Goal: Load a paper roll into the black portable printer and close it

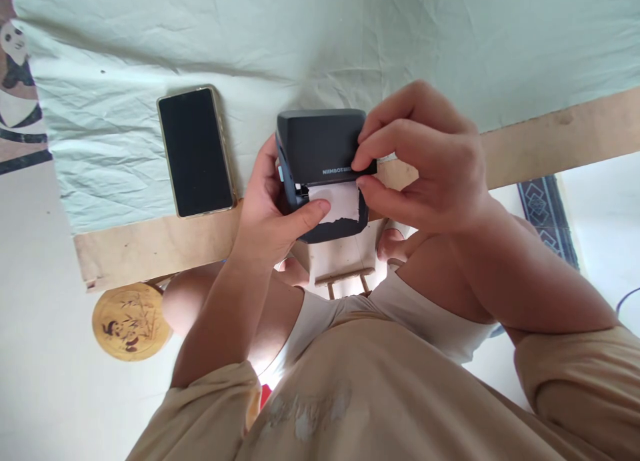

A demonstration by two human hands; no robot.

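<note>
Both hands closed: left hand (273,211) grips printer (320,147), right hand (425,161) pinches label (337,202)

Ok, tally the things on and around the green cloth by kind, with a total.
Label printer, held by left hand and right hand: 1
Paper label: 1
Phone: 1
Round panda disc: 1
Total: 4
</note>
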